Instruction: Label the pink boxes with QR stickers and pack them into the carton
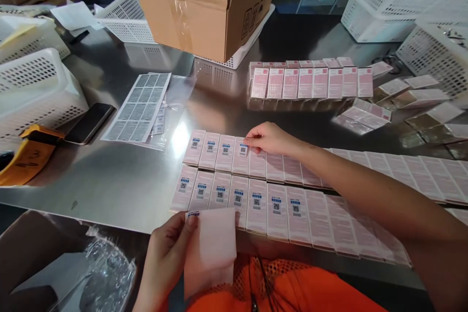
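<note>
Two long rows of small pink-and-white boxes (298, 217) lie side by side on the metal table. Toward the left end, several boxes in each row bear a QR-code sticker with a blue band. My right hand (268, 138) reaches over the far row, its thumb and forefinger pinched at the edge of a QR-code sticker (243, 147) lying on the fourth box from the left. In front of the near row, my left hand (168, 243) grips a strip of sticker backing paper (212, 236) between thumb and fingers. The strip is mostly blank and hangs down.
A large cardboard box (190, 14) stands at the back, over a white basket. More pink boxes (310, 82) stand beyond the rows, with loose ones at right. Printed sheets (139, 107), a phone (90, 123) and an orange tape dispenser (31, 156) lie left. White baskets (380, 14) flank the table.
</note>
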### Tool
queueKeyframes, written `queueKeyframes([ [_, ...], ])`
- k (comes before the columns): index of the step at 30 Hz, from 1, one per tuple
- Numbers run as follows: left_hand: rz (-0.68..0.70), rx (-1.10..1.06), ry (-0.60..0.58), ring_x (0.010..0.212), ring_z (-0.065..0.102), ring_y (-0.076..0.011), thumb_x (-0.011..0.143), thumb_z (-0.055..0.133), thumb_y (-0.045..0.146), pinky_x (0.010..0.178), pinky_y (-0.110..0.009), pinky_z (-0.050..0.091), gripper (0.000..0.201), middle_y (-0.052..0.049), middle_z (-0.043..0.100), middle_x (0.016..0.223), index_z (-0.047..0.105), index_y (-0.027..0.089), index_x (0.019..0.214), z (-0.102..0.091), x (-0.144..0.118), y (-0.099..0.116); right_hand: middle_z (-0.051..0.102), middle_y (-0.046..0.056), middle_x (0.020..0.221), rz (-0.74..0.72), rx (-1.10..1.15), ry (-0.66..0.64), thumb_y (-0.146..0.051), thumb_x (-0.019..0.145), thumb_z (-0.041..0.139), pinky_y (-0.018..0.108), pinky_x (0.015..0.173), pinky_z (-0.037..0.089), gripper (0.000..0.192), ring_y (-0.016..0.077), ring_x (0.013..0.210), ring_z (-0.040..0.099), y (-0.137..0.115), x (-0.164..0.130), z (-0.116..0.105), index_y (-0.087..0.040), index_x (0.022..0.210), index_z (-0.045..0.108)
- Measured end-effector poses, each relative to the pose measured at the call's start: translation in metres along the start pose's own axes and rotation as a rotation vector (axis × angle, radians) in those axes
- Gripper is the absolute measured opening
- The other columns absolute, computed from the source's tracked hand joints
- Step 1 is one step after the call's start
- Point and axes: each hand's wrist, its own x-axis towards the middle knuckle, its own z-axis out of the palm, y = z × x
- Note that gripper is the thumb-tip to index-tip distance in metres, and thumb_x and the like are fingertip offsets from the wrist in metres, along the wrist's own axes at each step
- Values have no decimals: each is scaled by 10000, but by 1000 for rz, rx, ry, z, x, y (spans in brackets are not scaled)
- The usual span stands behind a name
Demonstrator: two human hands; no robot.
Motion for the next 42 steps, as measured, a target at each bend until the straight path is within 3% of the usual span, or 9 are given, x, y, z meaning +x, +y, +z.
queueKeyframes([
  [24, -24, 34, 20, 679, 489, -153, 814, 700, 594, 578, -205, 363, 433, -15, 585, 673, 674, 166, 747, -1, 3, 1, 661, -18, 611, -84, -211, 111, -297, 873, 674, 268, 606, 372, 203, 106, 566, 569, -4, -7, 13, -180, 715, 728],
  [29, -35, 57, 8, 684, 500, -169, 812, 698, 599, 573, -211, 376, 441, -26, 581, 674, 671, 162, 757, 0, 1, 4, 677, 12, 758, -194, -213, 266, -235, 816, 729, 276, 666, 423, 121, 123, 670, 604, 2, -13, 27, -187, 705, 736],
  [31, -40, 64, 3, 704, 528, -182, 814, 696, 598, 582, -214, 394, 438, -34, 603, 695, 700, 160, 810, 1, -3, 6, 647, 35, 909, -219, -248, 363, -257, 805, 753, 299, 688, 444, 77, 128, 686, 580, 7, -14, 29, -211, 864, 771],
  [32, -37, 68, 0, 721, 542, -191, 815, 693, 598, 588, -216, 404, 440, -42, 623, 718, 714, 159, 839, 1, -5, 7, 621, 49, 1010, -218, -251, 406, -283, 780, 784, 314, 697, 459, 268, 133, 695, 568, 10, -14, 29, -242, 1044, 760],
  [34, -17, 84, -17, 732, 556, -204, 808, 695, 604, 581, -222, 418, 451, -58, 657, 757, 735, 158, 865, 0, -8, 9, 547, 81, 1189, -193, -201, 465, -316, 684, 864, 353, 719, 496, 792, 146, 716, 553, 12, -14, 27, -310, 1411, 551],
  [35, 3, 95, -17, 731, 561, -207, 808, 694, 605, 584, -225, 426, 454, -63, 666, 765, 743, 158, 865, 0, -10, 9, 520, 94, 1235, -183, -158, 474, -313, 638, 892, 368, 728, 511, 968, 148, 722, 550, 11, -14, 26, -320, 1493, 440],
  [36, 24, 108, -20, 720, 560, -205, 811, 691, 604, 582, -226, 428, 452, -62, 665, 755, 749, 158, 859, -1, -10, 11, 512, 100, 1251, -184, -108, 464, -310, 622, 901, 373, 739, 522, 1009, 148, 728, 551, 9, -16, 26, -310, 1505, 413],
  [40, 112, 176, -18, 641, 514, -165, 853, 649, 594, 546, -222, 381, 449, -41, 623, 684, 730, 162, 760, 2, -8, 16, 640, 62, 1091, -358, 72, 198, -414, 796, 798, 322, 761, 519, 401, 157, 801, 607, -19, -45, 39, -233, 1139, 697],
  [42, 138, 188, -49, 633, 495, -156, 881, 620, 584, 546, -225, 366, 457, -36, 606, 671, 710, 162, 729, 7, -5, 19, 693, 47, 1002, -470, 103, 23, -448, 825, 781, 301, 764, 511, 304, 171, 865, 639, -35, -66, 51, -229, 1033, 739],
])
